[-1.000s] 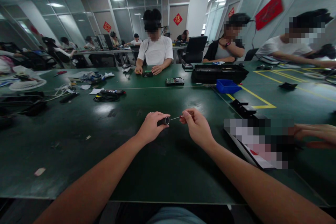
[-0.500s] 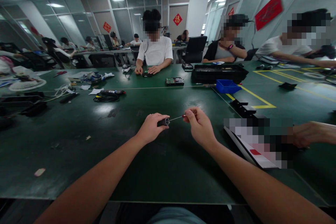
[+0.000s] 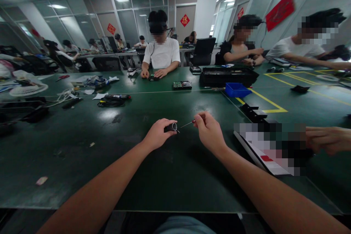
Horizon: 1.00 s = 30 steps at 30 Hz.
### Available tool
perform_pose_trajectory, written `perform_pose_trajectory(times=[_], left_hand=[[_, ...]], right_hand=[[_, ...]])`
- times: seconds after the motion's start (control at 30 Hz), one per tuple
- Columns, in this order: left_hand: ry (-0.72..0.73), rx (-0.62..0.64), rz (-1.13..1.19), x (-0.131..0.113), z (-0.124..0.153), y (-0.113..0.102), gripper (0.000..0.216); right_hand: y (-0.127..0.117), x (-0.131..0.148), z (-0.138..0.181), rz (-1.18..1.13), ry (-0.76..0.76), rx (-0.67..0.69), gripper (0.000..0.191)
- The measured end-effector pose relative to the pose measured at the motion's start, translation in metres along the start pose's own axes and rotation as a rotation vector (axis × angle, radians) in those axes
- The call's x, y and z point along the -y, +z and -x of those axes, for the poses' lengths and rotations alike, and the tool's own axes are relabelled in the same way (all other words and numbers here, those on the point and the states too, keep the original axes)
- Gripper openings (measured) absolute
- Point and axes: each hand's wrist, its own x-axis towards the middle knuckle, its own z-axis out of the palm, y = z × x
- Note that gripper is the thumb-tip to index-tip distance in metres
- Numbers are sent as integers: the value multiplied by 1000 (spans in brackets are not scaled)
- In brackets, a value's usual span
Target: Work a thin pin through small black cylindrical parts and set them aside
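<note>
Over the green table, my left hand [image 3: 159, 132] is closed round a short black cylinder [image 3: 170, 127] with a bright ring at its open end, which faces right. It looks like a small flashlight body. A tiny light-coloured piece [image 3: 178, 131] shows just below that end; I cannot tell whether it hangs or falls. My right hand [image 3: 207, 128] grips a thin screwdriver [image 3: 187, 124] by its reddish handle. The shaft points left toward the cylinder, and its tip stands slightly apart from the opening.
Ahead lie a circuit board [image 3: 182, 85], a blue bin [image 3: 237, 90] and a long black tray [image 3: 229, 76]. A bundled black cable [image 3: 112, 100] is at left. Right of me, another person's hand [image 3: 329, 139] is beside a white box [image 3: 257, 153]. Several people sit around.
The screwdriver tip has come out of the cylinder's opening and now sits apart from it. A tiny piece has appeared below the opening. A person at far right has lowered a raised hand.
</note>
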Motion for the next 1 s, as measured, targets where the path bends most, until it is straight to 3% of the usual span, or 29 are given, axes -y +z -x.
perform_pose_trajectory(times=[0.27,0.43,0.57,0.73,1.0], left_hand=[[-141,-173,328,6,-3,0,37],[-169,-155,480,8,-3,0,36],[-171,-124,299,-4,2,-3,34],[34,-65,-19,-19,5,-1,20],[116,144,-319,-19,5,13,32]], right_hand=[[-1,-1,0,-18,10,-5,24],[-3,1,0,-20,12,-6,26],[-4,3,0,-19,13,-14,26],[-3,1,-1,-28,-5,-39,25],[-3,3,-1,-40,-15,-49,25]])
